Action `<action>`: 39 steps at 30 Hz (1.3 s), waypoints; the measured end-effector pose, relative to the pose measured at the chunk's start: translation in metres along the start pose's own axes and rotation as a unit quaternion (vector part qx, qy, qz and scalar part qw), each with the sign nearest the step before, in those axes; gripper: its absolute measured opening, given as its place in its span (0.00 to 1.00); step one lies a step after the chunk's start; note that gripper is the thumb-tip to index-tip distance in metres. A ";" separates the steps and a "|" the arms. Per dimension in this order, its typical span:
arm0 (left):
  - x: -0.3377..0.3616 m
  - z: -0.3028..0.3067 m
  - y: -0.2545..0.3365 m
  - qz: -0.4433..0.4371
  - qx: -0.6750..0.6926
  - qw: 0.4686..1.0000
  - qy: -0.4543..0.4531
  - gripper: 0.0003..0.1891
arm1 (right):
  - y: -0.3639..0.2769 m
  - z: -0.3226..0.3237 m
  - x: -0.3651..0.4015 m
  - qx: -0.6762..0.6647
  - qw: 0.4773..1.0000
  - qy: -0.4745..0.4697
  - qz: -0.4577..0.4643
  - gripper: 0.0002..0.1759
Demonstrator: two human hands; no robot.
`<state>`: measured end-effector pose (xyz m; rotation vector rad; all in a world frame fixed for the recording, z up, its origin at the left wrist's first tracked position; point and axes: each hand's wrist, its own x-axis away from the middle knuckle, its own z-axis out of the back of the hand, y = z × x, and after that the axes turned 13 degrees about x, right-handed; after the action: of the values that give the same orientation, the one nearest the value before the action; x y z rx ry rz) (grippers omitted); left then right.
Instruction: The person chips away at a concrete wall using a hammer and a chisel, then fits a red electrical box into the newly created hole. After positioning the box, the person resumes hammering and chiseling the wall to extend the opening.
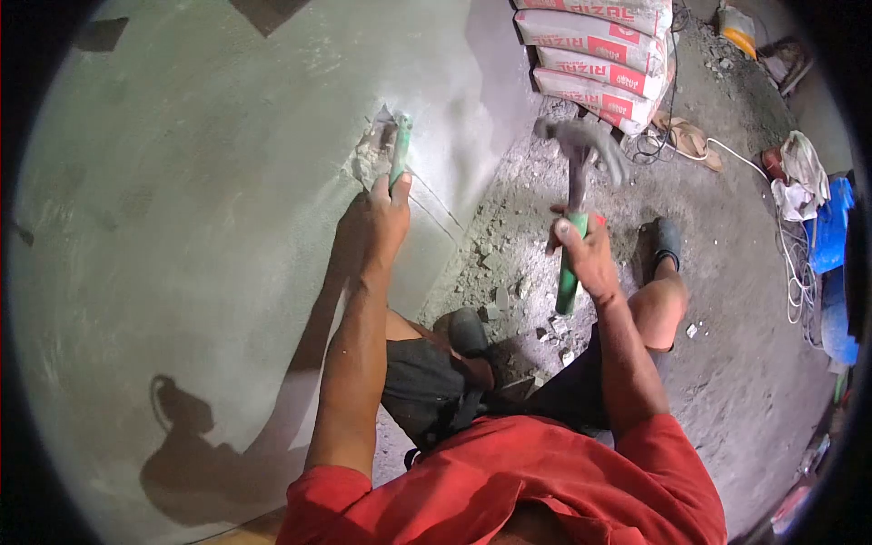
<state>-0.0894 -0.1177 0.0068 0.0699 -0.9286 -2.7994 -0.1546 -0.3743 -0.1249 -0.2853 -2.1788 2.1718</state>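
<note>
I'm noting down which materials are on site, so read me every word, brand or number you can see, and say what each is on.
"RIZAL" on the second bag from the top
"RIZAL" on the third bag
"RIZAL" on the lowest bag
The top bag has upside-down, cut-off print I can't read surely.
The smaller print on the bags is too blurred to read.

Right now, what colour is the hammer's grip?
The hammer's grip is mostly green; it shows best in the head view.

On the stacked white-and-red sacks [595, 65] the brand "RIZAL" reads in red capitals, while the smaller print is too blurred to read.
</note>
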 end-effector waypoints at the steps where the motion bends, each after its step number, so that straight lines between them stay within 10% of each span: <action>1: -0.002 0.002 0.000 -0.006 0.002 1.000 0.002 0.30 | 0.012 0.000 0.009 0.072 0.997 0.006 -0.008 0.20; 3: -0.004 0.000 -0.007 -0.015 -0.051 0.999 0.008 0.33 | 0.046 -0.006 0.027 0.212 0.975 0.044 0.045 0.25; 6: -0.005 -0.005 -0.023 -0.127 0.026 0.985 0.115 0.24 | 0.020 -0.023 0.034 0.095 0.994 0.009 -0.058 0.22; 10: -0.010 0.015 -0.018 -0.066 -0.061 0.994 0.064 0.28 | -0.024 -0.044 0.015 0.027 0.998 -0.009 -0.056 0.21; 14: -0.006 0.027 -0.005 0.025 -0.031 0.999 -0.028 0.34 | -0.060 -0.057 -0.008 0.010 1.000 0.006 -0.015 0.23; 20: -0.019 0.023 -0.014 -0.067 -0.042 0.995 0.055 0.29 | -0.048 -0.114 -0.023 -0.117 0.969 0.140 0.167 0.22; 23: -0.022 0.018 -0.005 0.009 -0.110 0.994 -0.013 0.33 | 0.063 -0.174 -0.060 0.085 0.988 0.083 0.102 0.24; 29: -0.026 0.010 -0.026 -0.071 -0.089 0.992 0.047 0.32 | -0.033 -0.122 -0.057 -0.005 1.000 0.020 -0.018 0.19; 34: -0.030 0.013 -0.028 -0.063 -0.076 0.994 0.043 0.31 | -0.034 -0.130 -0.027 -0.171 0.952 0.148 0.208 0.17; 39: -0.011 0.019 -0.015 -0.064 -0.096 0.993 0.038 0.30 | 0.024 -0.163 -0.060 0.119 0.992 -0.023 -0.038 0.26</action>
<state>-0.0826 -0.0925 0.0133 0.2139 -0.6546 -2.9651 -0.0663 -0.2232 -0.1414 -0.1380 -1.8914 2.3845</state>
